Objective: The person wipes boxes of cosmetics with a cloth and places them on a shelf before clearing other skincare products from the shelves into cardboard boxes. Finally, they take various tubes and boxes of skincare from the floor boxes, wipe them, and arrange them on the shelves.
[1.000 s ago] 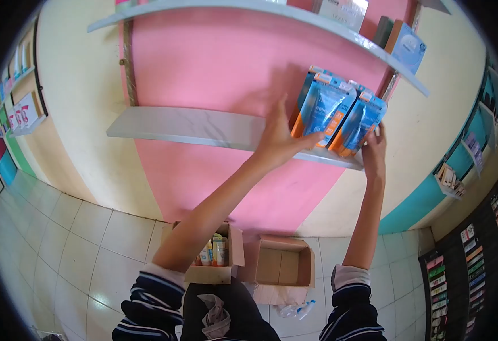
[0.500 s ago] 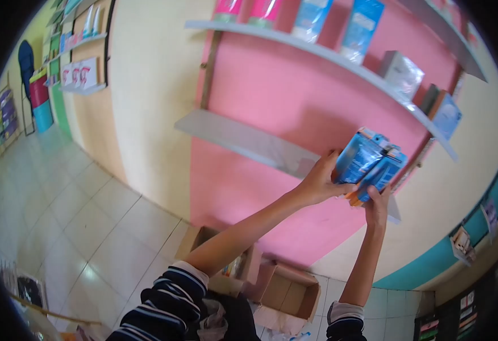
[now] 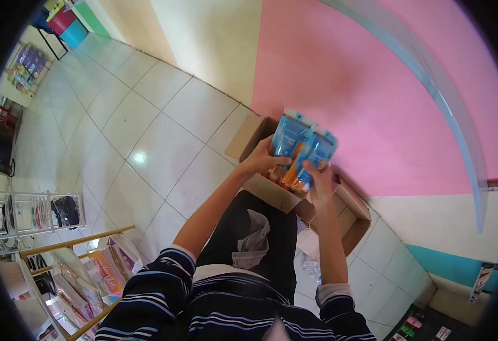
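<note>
Several blue and orange packets are held in both hands above an open cardboard box. My left hand (image 3: 262, 158) is closed on the left blue packet (image 3: 287, 136), with the thumb across its lower part. On the right, my right hand (image 3: 319, 181) grips another blue packet (image 3: 320, 149) from below, thumb on its front. The two groups of packets lean against each other at a slant. Part of the cardboard box (image 3: 270, 193) shows beneath them, and the packets hide much of its inside.
A second open box (image 3: 346, 219) stands right of the first, by the pink wall (image 3: 340, 74). A grey shelf (image 3: 430, 74) curves along the upper right. A grey cloth (image 3: 253, 241) lies on my lap. Racks of goods (image 3: 84, 273) stand at the lower left.
Both hands have come down from the wall shelf with the packets, to above the cardboard box. The view has tilted downward, showing more floor and my lap.
</note>
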`<state>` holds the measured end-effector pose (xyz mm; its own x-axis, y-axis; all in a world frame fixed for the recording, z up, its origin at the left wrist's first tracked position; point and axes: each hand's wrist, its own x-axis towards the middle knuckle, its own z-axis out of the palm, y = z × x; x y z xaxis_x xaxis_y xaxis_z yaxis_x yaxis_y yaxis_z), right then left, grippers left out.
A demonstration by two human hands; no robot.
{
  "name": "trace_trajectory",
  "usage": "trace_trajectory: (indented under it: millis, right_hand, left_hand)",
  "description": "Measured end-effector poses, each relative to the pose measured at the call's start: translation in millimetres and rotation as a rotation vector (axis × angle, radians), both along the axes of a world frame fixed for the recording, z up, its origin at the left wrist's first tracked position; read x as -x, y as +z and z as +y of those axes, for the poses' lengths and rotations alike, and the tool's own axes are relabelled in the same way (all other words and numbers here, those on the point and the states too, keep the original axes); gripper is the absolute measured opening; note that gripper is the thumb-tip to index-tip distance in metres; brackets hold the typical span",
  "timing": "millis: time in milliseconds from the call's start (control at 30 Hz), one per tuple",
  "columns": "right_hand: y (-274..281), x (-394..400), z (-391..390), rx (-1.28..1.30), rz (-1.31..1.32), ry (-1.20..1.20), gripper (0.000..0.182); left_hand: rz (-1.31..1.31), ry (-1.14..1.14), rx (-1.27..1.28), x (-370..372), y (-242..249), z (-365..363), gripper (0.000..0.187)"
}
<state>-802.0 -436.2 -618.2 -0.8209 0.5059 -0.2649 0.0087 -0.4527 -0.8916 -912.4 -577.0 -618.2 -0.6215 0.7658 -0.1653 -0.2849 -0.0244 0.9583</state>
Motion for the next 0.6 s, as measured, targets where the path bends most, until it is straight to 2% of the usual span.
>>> trace_trajectory:
  millis: [67,100,133,167,200,267,300,333,367,400,467,500,567,600]
  right_hand:
    - [-63,15,12,0.034,-0.135,0.001,0.046]
    - [-92,25,22,0.033,-0.125,0.000,0.046]
    - [-117,29,31,-0.073,-0.301,0.020,0.043]
    - [-132,32,37,-0.181,-0.475,0.036,0.041]
    - [-137,33,37,-0.180,-0.470,0.033,0.041]
    - [-144,35,38,-0.237,-0.661,0.120,0.040]
    - [-152,37,41,-0.240,-0.656,0.118,0.040]
    - [-164,41,44,-0.228,-0.687,0.127,0.050]
    - [-169,42,45,-0.215,-0.719,0.136,0.060]
    - [-166,42,43,-0.219,-0.710,0.134,0.060]
    - [-153,45,36,-0.660,-0.835,-0.024,0.082]
    - [-140,41,31,-0.799,-0.724,-0.045,0.090]
    - [-119,36,26,-0.921,-0.663,-0.054,0.088]
    - [-107,30,25,-0.871,-0.535,-0.043,0.085]
  left_hand:
    - [-0.126,0.061,0.129,10,-78,18,0.056]
    - [-0.141,0.058,0.250,19,-97,27,0.057]
    - [-0.163,0.059,0.373,23,-114,32,0.058]
    - [-0.157,0.059,0.371,25,-135,34,0.058]
    - [-0.171,0.032,0.451,27,-157,34,0.062]
    - [-0.175,0.006,0.526,32,-172,37,0.067]
    - [-0.167,-0.006,0.696,33,-173,39,0.071]
    - [-0.157,-0.015,0.866,34,-175,40,0.076]
    - [-0.118,-0.074,0.775,40,-220,40,0.094]
    - [-0.109,-0.070,0.772,37,-217,39,0.094]
    - [0.326,0.002,0.864,28,-197,41,0.105]
    - [0.430,0.047,0.827,24,-185,40,0.103]
    - [0.586,0.142,0.708,17,-147,34,0.094]
    - [0.638,0.188,0.628,14,-120,29,0.088]
